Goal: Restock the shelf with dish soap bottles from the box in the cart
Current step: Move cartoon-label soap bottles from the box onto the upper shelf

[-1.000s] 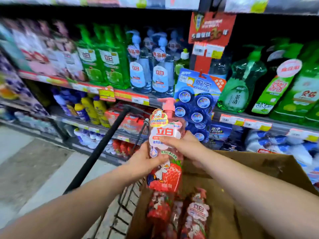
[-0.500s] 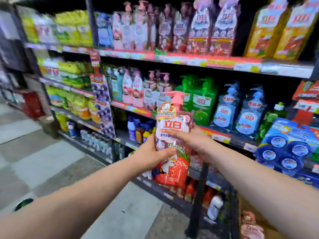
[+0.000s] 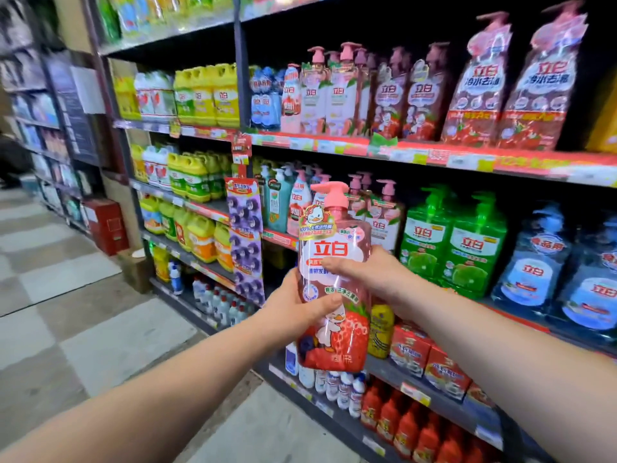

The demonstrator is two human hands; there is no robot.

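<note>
1. Nearest, both forearms reach forward. The left hand point(image 3: 290, 309) wraps the lower body of the strawberry dish soap bottle point(image 3: 337, 342), and the right hand point(image 3: 374, 279) clasps its far side. Each grip is closed on the bottle, which is upright in the air before the shelving.
2. We keep the pink pump head point(image 3: 330, 192) up and the label outward, with one hand low to bear the weight.
3. Beyond, pink-pump bottles point(image 3: 384, 218) stand on the middle shelf point(image 3: 280, 237). The strawberry-label bottles point(image 3: 389, 101) on the upper shelf point(image 3: 434, 155) look a closer match. We compare labels, then slide the bottle base first into a gap without toppling its neighbours.
</note>
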